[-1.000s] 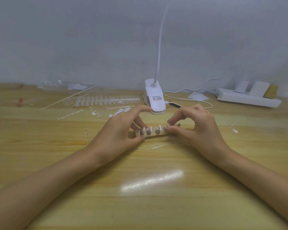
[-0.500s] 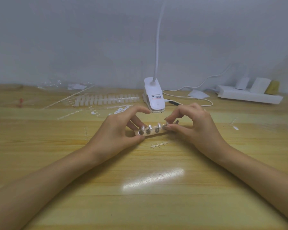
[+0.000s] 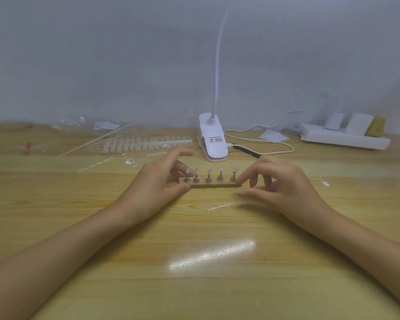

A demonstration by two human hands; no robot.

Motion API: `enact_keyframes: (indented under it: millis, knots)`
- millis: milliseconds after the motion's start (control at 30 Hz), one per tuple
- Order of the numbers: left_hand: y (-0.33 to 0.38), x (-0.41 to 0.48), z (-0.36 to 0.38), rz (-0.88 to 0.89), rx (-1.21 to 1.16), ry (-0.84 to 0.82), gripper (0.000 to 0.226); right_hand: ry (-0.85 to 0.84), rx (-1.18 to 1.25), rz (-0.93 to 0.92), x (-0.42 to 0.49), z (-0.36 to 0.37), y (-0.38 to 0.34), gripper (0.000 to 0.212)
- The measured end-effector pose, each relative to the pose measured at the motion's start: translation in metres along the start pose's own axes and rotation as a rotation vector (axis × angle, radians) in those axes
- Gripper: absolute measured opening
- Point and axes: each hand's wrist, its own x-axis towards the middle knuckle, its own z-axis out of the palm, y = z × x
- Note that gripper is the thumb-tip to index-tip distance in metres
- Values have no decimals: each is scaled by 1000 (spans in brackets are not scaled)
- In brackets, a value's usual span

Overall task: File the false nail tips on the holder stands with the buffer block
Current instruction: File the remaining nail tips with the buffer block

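You have a white clip lamp (image 3: 214,144) standing on the wooden bench (image 3: 194,285), its neck rising against the grey wall (image 3: 102,54). Its cable (image 3: 293,149) loops to the lamp's right, toward a white power strip (image 3: 344,138). Left of the lamp lie clear plastic bags (image 3: 83,122). Nearer you than the lamp lies a bare plastic sprue (image 3: 222,206).
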Motion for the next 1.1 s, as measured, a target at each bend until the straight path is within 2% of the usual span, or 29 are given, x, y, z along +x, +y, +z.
enact_keyframes:
  millis: [67, 167, 267, 333, 467, 600, 733, 833, 967, 1033, 1100]
  knots:
    - [0, -1, 1, 9, 70, -12, 61, -84, -43, 10, -2, 6, 1, 24]
    - [5, -5, 1, 54, 229, 78, 73, -76, -110, 13, -2, 7, 3, 22]
    - [24, -11, 1, 291, 349, 209, 46, -74, -51, 29, -3, 7, 2, 24]
    - [38, -18, 6, 386, 344, 142, 29, -76, -10, 10, -4, 9, 0, 29]
    - [49, -30, 18, 283, 435, -21, 21, -62, -60, -58, -8, 12, -6, 35]
    - [43, -27, 16, 150, 314, -49, 9, -34, -65, -94, -11, 14, -9, 33]
    - [43, -20, 11, -17, -55, -80, 9, 116, -52, -261, -10, 13, -12, 17]
    - [47, -16, 8, -130, -306, -165, 11, 244, -57, -356, -10, 9, -13, 12]
    - [48, -16, 3, -279, -522, -295, 9, 262, -74, -458, -9, 6, -14, 14]
    - [47, -17, 4, -216, -484, -254, 7, 252, -51, -418, -9, 7, -13, 14]
    - [42, -17, 6, 17, -242, -102, 9, 227, 95, -259, -9, 8, -14, 13]
